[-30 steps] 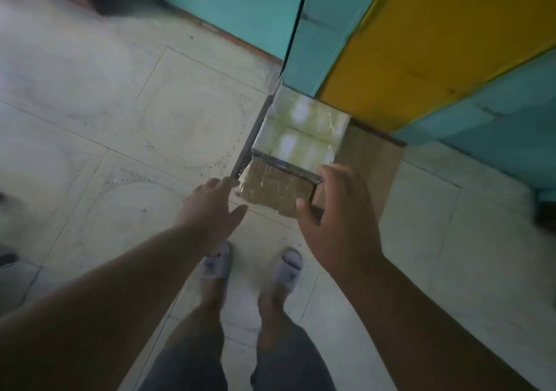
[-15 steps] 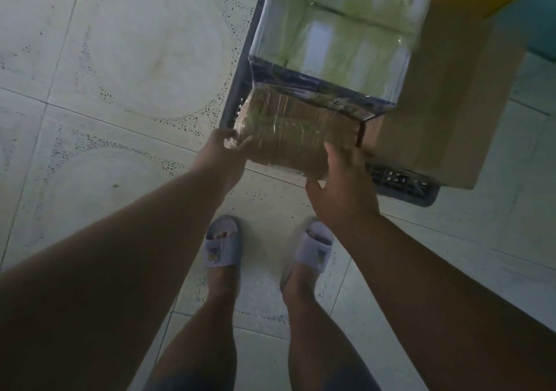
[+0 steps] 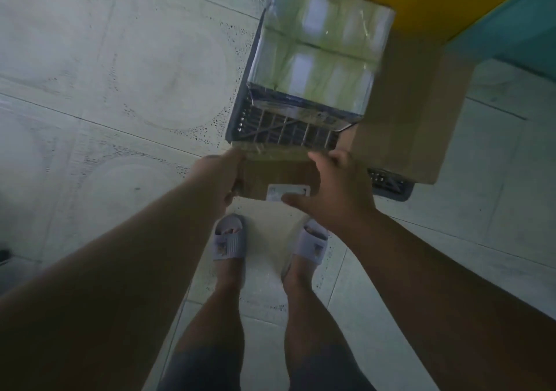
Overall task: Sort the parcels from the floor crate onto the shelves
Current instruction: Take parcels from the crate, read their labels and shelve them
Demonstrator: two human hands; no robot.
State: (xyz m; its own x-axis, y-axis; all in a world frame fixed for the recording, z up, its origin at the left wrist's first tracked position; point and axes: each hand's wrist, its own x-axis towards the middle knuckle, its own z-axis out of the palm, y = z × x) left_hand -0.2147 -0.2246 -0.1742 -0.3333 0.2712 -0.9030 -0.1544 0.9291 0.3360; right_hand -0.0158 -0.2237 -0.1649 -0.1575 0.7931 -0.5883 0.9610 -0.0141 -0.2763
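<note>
A small brown cardboard parcel (image 3: 272,171) with a white label hangs in the air between my hands, just in front of the dark floor crate (image 3: 282,132). My left hand (image 3: 221,177) grips its left side. My right hand (image 3: 337,189) holds the right side, fingers curled over the top edge and thumb under the label. Inside the crate stands a tape-wrapped shiny parcel (image 3: 319,56), and a large plain cardboard box (image 3: 412,114) leans at its right. The crate's slatted bottom shows where the small parcel lay.
Pale tiled floor (image 3: 120,90) spreads to the left and right. A yellow and teal shelf unit (image 3: 451,2) rises behind the crate. My feet in grey slippers (image 3: 228,240) stand right below the parcel.
The small parcel has come up out of the crate and towards me, turned so its labelled face shows. Both hands moved with it, and the crate's bottom is now uncovered.
</note>
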